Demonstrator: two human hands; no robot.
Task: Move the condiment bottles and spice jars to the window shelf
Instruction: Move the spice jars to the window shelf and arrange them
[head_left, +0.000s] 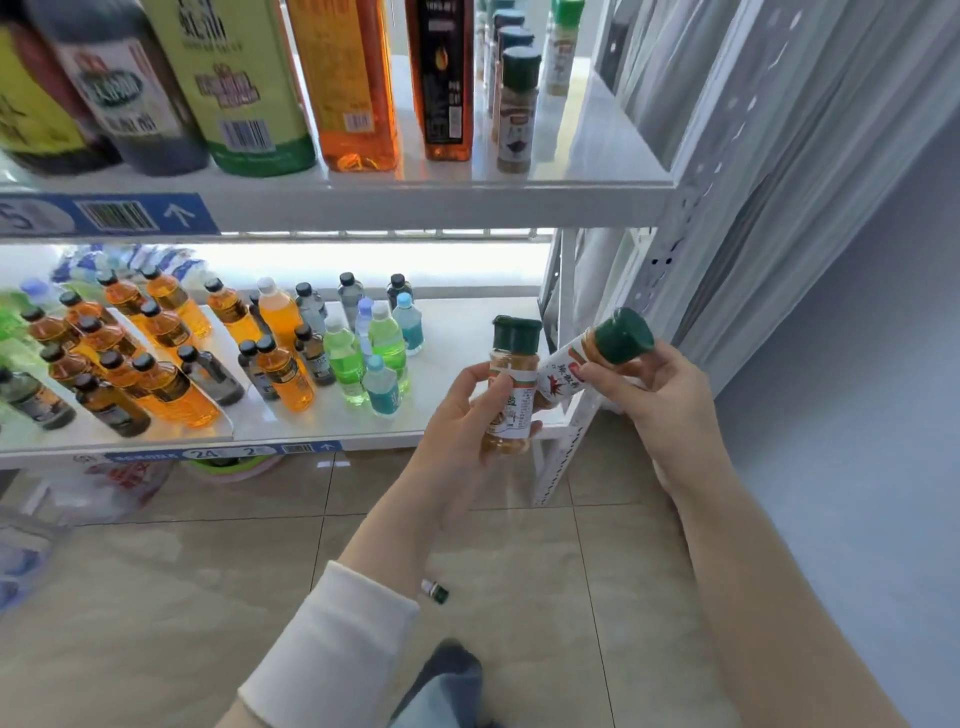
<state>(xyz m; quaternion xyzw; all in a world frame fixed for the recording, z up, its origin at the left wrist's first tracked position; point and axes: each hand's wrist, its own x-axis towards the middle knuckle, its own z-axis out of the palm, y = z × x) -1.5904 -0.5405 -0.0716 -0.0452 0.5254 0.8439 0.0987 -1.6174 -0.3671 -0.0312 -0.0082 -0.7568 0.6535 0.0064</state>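
Currently left hand (462, 415) grips the upright jar (511, 364), right hand (660, 395) grips the tilted jar (592, 353) just beside it.

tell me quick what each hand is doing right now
Left hand: closed around an upright spice jar.
Right hand: closed around a tilted spice jar.

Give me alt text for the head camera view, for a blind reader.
The left hand grips an upright green-capped spice jar and the right hand a tilted jar, in front of white shelves. Small drink bottles stand on the lower shelf; large condiment bottles and more spice jars on the upper shelf.
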